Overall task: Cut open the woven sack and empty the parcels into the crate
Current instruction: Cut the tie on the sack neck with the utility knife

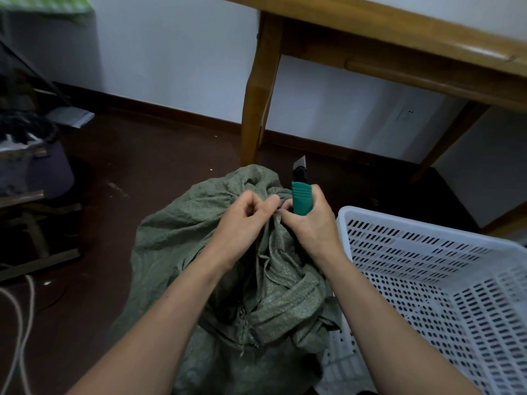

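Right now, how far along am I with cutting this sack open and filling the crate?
Early on. Done: the green knife is in your right hand, blade out. In hand: your left hand pinches the bunched neck of the sack. Left: no cut shows, and the white crate beside it holds no parcels in view.

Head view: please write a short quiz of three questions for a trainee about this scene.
1. True or false: the knife lies in the crate.
2. Which hand holds the knife? A. left hand B. right hand C. neither
3. Fill in: the left hand pinches the ____.
Key: 1 false; 2 B; 3 sack.
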